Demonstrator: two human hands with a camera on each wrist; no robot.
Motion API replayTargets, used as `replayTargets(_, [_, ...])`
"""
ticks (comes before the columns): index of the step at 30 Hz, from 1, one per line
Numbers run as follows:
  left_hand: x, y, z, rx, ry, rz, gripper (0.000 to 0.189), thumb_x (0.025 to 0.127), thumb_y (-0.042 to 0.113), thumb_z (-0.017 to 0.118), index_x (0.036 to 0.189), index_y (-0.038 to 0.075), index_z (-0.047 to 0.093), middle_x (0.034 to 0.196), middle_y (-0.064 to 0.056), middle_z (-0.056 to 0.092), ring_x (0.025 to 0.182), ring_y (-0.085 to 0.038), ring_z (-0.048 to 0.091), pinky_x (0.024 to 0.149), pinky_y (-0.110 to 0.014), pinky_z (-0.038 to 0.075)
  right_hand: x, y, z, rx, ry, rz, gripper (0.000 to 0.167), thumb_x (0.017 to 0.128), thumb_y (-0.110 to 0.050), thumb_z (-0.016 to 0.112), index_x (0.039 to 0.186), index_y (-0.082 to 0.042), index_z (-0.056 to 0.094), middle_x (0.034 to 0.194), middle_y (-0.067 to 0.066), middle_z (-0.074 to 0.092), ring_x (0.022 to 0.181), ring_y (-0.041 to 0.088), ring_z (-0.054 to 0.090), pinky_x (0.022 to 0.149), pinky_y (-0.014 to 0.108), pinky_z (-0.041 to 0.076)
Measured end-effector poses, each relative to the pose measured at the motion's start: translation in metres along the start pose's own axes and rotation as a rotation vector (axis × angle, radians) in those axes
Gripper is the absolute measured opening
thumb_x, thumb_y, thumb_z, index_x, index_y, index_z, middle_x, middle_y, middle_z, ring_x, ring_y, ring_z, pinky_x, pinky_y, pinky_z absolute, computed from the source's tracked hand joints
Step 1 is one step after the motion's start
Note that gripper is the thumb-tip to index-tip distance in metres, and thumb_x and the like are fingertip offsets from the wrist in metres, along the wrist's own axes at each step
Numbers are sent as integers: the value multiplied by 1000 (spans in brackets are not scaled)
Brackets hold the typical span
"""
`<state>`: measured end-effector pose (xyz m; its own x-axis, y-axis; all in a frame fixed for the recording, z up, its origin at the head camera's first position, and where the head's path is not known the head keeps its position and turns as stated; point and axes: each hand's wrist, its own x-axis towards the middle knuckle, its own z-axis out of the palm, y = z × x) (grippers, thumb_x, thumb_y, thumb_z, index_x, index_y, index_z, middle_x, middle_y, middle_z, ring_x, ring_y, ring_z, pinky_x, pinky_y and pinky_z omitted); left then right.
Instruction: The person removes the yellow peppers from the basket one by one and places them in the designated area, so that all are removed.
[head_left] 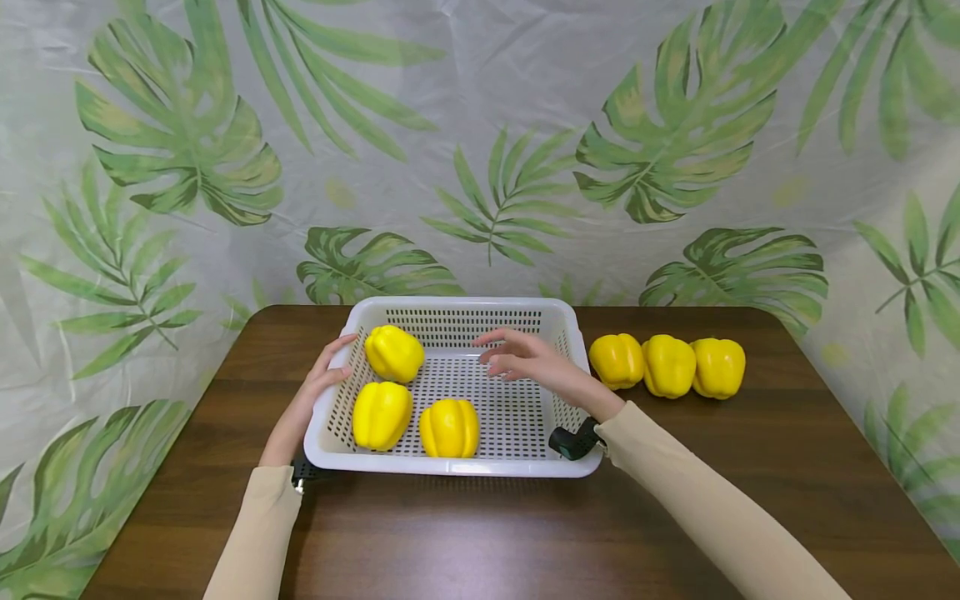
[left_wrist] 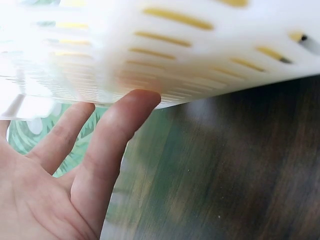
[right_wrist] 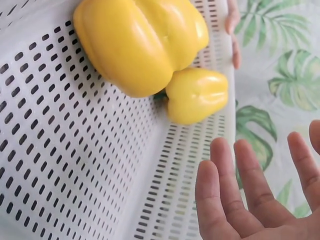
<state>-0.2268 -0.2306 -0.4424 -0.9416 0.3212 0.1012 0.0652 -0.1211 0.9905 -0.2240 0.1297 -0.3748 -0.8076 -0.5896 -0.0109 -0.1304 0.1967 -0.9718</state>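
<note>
A white perforated plastic basket (head_left: 457,467) sits on the table with three yellow bell peppers inside. One pepper (head_left: 393,353) lies at the back left, another pepper (head_left: 382,415) at the front left, and a third pepper (head_left: 449,427) near the front middle. My left hand (head_left: 309,398) touches the basket's left side from outside; in the left wrist view its thumb (left_wrist: 115,132) rests against the slotted wall. Over the right half of the basket hovers my right hand (head_left: 536,363), fingers loosely extended and holding nothing. The right wrist view shows its spread fingers (right_wrist: 256,185) apart from the peppers.
Right of the basket, three more yellow bell peppers (head_left: 670,367) stand side by side in a row on the dark wooden table (head_left: 480,542). Behind the table hangs a leaf-patterned cloth (head_left: 510,100). Black wrist devices (head_left: 574,439) are worn on both arms.
</note>
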Motion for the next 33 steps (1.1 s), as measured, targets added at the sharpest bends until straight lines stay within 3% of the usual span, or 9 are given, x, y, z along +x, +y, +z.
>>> replayTargets(5, [0,0,0,9,3,-4,49,98,7,34,139,33,39,151,-27,14,114,-23,48,84,-29,50,7,4,7,-12,-66,43,39,98,-16,52,136,-7,49,129,16,55,112,38,53,92,54,43])
replayTargets(13, [1,0,1,2,4,-2,49,98,7,34,139,33,40,151,-26,15,113,-22,49,84,-29,50,13,2,16,-79,-147,95,41,96,-18,52,137,-14,50,133,14,52,111,39,54,90,51,46])
replayTargets(21, [2,-1,0,1,-5,17,50,97,5,33,139,31,40,151,-27,14,114,-21,48,84,-28,50,18,5,23,-142,-279,143,43,96,-19,51,139,-17,49,142,17,42,121,29,46,91,53,44])
replayTargets(33, [0,-1,0,-6,-2,4,50,97,5,33,139,32,40,151,-27,13,114,-21,49,84,-29,50,23,8,35,-275,-412,143,39,96,-22,56,135,-18,54,140,-3,47,130,23,38,104,42,34])
